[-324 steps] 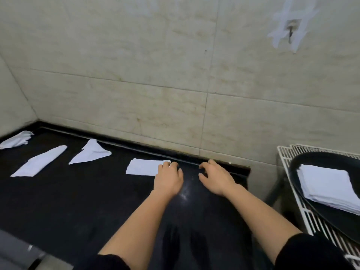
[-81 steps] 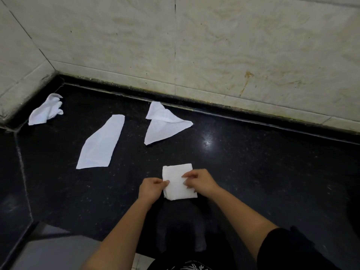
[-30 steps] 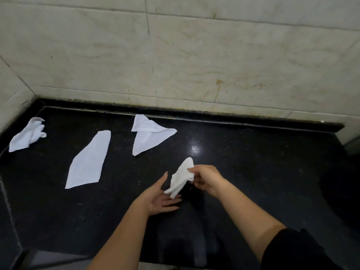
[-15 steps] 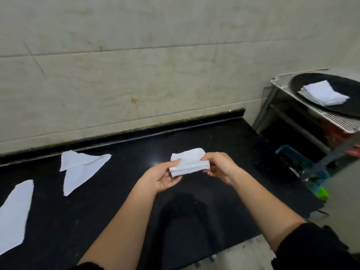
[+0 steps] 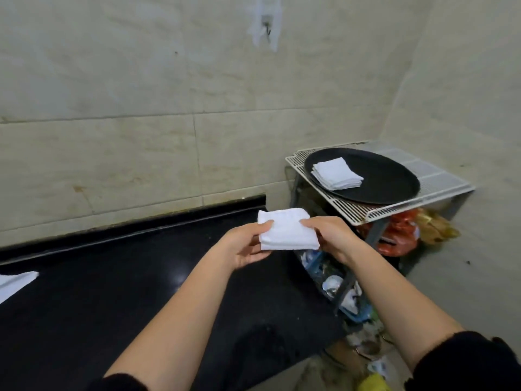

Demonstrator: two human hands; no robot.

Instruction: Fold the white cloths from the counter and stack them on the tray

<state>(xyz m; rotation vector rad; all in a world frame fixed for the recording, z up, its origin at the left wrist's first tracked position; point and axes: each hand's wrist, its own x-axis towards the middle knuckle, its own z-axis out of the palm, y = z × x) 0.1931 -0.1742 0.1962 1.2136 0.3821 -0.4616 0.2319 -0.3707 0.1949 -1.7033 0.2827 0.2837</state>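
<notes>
A folded white cloth (image 5: 286, 231) hangs in the air over the right end of the black counter (image 5: 112, 292). My left hand (image 5: 245, 245) pinches its left edge and my right hand (image 5: 328, 235) pinches its right edge. To the right, a round black tray (image 5: 389, 179) lies on a white wire rack (image 5: 363, 214), carrying a stack of folded white cloths (image 5: 337, 174) on its left side. The corner of another white cloth (image 5: 14, 283) shows at the counter's far left edge.
A tiled wall rises behind the counter and rack. Below the rack sit red and yellow bags (image 5: 403, 235) and a blue basket of clutter (image 5: 338, 289). More litter lies on the floor at the bottom right.
The view has swung right, bringing the tray and rack closer to centre. Both hands have carried the folded cloth rightward to the counter's end; the unfolded cloths have slid out of view.
</notes>
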